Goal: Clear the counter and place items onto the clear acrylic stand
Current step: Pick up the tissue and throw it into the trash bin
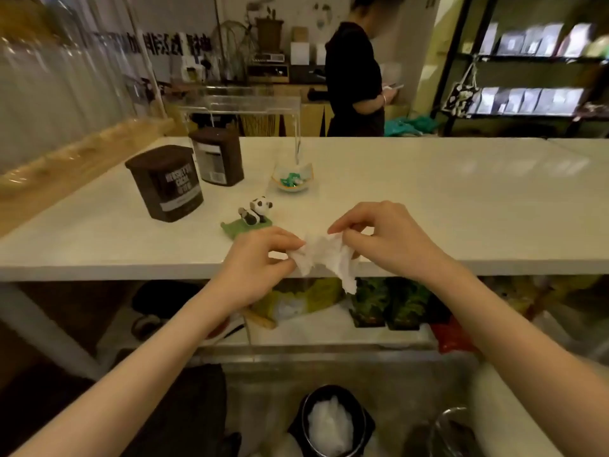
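While both hands' fingers (290, 247) pinch a crumpled tissue (324, 258) at the worktop's (428, 199) near edge, two cocoa tins (164, 183), panda (255, 214) and dish (293, 179) remain off the empty acrylic stand (240, 103).

I'm looking across a white counter (428, 192) into a dim, warm-lit shop, where a person in black (354, 77) stands at the far side, facing a wooden cabinet (309, 117) cluttered with boxes against a pale wall. Far right I see a black shelving unit (527, 61) lined with cards and a hanging tote bag (461, 97); along the left runs clear plastic sheeting (59, 94). Near me, under the counter, there's a low shelf (313, 334) of packets and a black bin (329, 423).
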The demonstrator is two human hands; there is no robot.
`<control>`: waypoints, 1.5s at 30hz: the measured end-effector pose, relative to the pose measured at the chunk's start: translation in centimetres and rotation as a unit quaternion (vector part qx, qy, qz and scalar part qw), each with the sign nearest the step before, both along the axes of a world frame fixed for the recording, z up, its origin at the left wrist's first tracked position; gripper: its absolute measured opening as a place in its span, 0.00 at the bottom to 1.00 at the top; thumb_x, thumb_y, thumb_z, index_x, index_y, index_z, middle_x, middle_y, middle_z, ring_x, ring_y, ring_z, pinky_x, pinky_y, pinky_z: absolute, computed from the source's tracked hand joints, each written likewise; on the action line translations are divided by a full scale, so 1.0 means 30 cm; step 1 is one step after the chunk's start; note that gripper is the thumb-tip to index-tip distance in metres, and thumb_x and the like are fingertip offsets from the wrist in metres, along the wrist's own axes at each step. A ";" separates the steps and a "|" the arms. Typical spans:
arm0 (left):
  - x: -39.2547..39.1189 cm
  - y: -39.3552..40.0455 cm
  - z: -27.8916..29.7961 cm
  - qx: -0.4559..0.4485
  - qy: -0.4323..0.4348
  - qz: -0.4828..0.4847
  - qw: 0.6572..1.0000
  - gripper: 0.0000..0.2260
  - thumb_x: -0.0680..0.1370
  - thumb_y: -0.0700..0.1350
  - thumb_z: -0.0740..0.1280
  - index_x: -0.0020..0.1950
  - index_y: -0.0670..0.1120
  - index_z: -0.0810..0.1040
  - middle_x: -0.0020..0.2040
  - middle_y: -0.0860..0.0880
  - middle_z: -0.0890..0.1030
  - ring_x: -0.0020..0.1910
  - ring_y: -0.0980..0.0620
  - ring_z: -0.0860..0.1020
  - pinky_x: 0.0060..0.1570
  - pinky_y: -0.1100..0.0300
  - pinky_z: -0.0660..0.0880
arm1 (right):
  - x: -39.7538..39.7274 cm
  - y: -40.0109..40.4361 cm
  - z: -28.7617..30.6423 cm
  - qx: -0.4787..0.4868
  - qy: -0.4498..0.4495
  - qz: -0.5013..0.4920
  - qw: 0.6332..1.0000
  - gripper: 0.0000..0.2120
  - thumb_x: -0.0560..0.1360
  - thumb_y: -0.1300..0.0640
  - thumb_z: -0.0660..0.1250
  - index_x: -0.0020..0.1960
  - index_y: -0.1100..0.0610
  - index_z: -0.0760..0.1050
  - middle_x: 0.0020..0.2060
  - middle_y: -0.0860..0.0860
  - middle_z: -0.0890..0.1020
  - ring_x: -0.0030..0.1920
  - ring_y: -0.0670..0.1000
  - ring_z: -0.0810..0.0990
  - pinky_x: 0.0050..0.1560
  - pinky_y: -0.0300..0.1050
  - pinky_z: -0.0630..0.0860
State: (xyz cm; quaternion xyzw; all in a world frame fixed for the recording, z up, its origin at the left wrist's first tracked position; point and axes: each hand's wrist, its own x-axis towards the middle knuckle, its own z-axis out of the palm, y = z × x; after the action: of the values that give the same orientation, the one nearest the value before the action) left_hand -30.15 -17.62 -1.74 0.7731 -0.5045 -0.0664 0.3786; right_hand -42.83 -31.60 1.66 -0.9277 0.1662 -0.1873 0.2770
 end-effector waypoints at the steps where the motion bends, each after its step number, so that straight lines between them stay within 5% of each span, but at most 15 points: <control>1: -0.031 -0.013 -0.033 0.013 0.014 -0.013 1.000 0.12 0.71 0.38 0.68 0.53 0.46 0.81 0.52 0.50 0.81 0.51 0.55 0.78 0.50 0.68 0.75 | -0.041 -0.009 -0.035 0.019 0.009 -0.011 1.000 0.12 0.71 0.61 0.62 0.47 0.54 0.82 0.45 0.49 0.81 0.41 0.42 0.77 0.43 0.29 0.71; 5: -0.127 -0.057 -0.193 0.057 0.056 -0.053 0.995 0.09 0.72 0.42 0.68 0.51 0.46 0.82 0.49 0.48 0.83 0.46 0.52 0.79 0.48 0.57 0.77 | -0.152 -0.037 -0.229 0.110 0.061 -0.052 0.991 0.10 0.73 0.59 0.62 0.48 0.56 0.82 0.43 0.55 0.85 0.43 0.53 0.81 0.42 0.43 0.78; 7: -0.147 -0.080 -0.296 0.078 0.055 -0.029 0.995 0.09 0.72 0.42 0.68 0.52 0.46 0.82 0.47 0.49 0.83 0.43 0.56 0.78 0.45 0.64 0.73 | -0.179 -0.048 -0.358 0.146 0.072 -0.082 0.983 0.09 0.73 0.59 0.64 0.47 0.58 0.82 0.42 0.57 0.85 0.42 0.54 0.82 0.42 0.45 0.79; 10: -0.150 -0.128 -0.464 0.121 0.086 0.009 0.989 0.10 0.72 0.41 0.69 0.52 0.44 0.81 0.43 0.50 0.81 0.39 0.58 0.75 0.38 0.72 0.67 | -0.195 -0.082 -0.574 0.180 0.095 -0.136 0.970 0.09 0.73 0.61 0.65 0.49 0.60 0.82 0.40 0.53 0.84 0.35 0.46 0.78 0.37 0.35 0.75; 14: -0.145 -0.185 -0.775 0.191 0.138 0.015 0.972 0.10 0.71 0.38 0.67 0.51 0.43 0.81 0.44 0.47 0.83 0.43 0.51 0.79 0.36 0.71 0.69 | -0.214 -0.108 -0.916 0.250 0.118 -0.204 0.939 0.08 0.71 0.66 0.66 0.48 0.63 0.81 0.35 0.51 0.81 0.34 0.46 0.76 0.44 0.45 0.77; 22: -0.184 -0.223 -1.510 0.264 0.146 0.080 0.950 0.09 0.73 0.34 0.62 0.46 0.39 0.81 0.46 0.39 0.84 0.45 0.42 0.82 0.46 0.53 0.78 | -0.224 -0.124 -1.657 0.258 0.203 -0.273 0.904 0.11 0.74 0.65 0.61 0.50 0.62 0.81 0.52 0.60 0.84 0.53 0.58 0.81 0.49 0.36 0.69; 28: -0.170 -0.227 -1.995 0.292 0.171 0.085 0.937 0.11 0.73 0.34 0.64 0.53 0.39 0.81 0.55 0.41 0.82 0.52 0.46 0.80 0.49 0.70 0.68 | -0.171 -0.118 -2.146 0.291 0.261 -0.267 0.881 0.14 0.76 0.63 0.59 0.60 0.62 0.75 0.63 0.61 0.74 0.59 0.59 0.76 0.58 0.42 0.70; 31: -0.149 -0.262 -2.207 0.312 0.197 0.054 0.928 0.11 0.74 0.35 0.64 0.54 0.38 0.79 0.57 0.39 0.80 0.55 0.44 0.78 0.54 0.63 0.71 | -0.126 -0.123 -2.360 0.302 0.284 -0.248 0.876 0.16 0.76 0.63 0.58 0.63 0.62 0.72 0.65 0.61 0.71 0.61 0.59 0.74 0.60 0.44 0.69; 39: -0.122 -0.379 -2.552 0.360 0.209 0.031 0.909 0.11 0.75 0.37 0.62 0.53 0.34 0.78 0.55 0.36 0.80 0.55 0.41 0.77 0.55 0.55 0.73 | -0.030 -0.139 -2.730 0.321 0.363 -0.179 0.856 0.18 0.76 0.64 0.57 0.66 0.63 0.66 0.67 0.62 0.65 0.64 0.61 0.69 0.65 0.46 0.65; 45: -0.118 -0.378 -2.602 0.433 0.229 -0.010 0.872 0.13 0.75 0.40 0.61 0.55 0.36 0.77 0.55 0.35 0.79 0.54 0.40 0.77 0.55 0.52 0.75 | -0.007 -0.167 -2.759 0.353 0.368 -0.186 0.840 0.19 0.75 0.64 0.58 0.66 0.64 0.65 0.66 0.63 0.68 0.65 0.62 0.69 0.66 0.49 0.66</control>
State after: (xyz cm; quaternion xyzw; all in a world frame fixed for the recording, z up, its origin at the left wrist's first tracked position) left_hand -33.69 -28.96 -79.81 0.8175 -0.3321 -0.4574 0.1105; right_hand -43.04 -36.62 -81.11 -0.7189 0.4804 0.1915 0.4644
